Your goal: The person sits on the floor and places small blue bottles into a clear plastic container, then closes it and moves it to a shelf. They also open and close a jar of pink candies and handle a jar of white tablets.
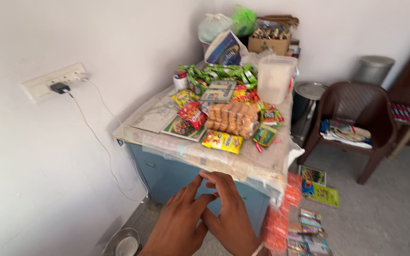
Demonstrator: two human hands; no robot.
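The person's left hand (179,226) and right hand (231,215) sit low in the view at six o'clock, overlapping, the left fingers lying across the right. Both are loosely open with fingers extended, and neither has hold of anything. They hover just short of the near edge of the blue metal cabinet (167,175), whose top is draped with a pale clear plastic sheet (262,166).

Nearest the hands, at twelve o'clock from them, lies a flat yellow snack packet (222,141). Just beyond it, touching, is a clear bag of brown biscuits (231,118), with a red snack packet (191,114) at its nine o'clock. Further back stand a translucent white plastic tub (275,79) and a heap of green sachets (219,73).

At three o'clock from the cabinet is a brown plastic chair (357,104) holding folded papers. On the white wall at nine o'clock, a black charger (60,87) sits in a white socket strip (53,80).
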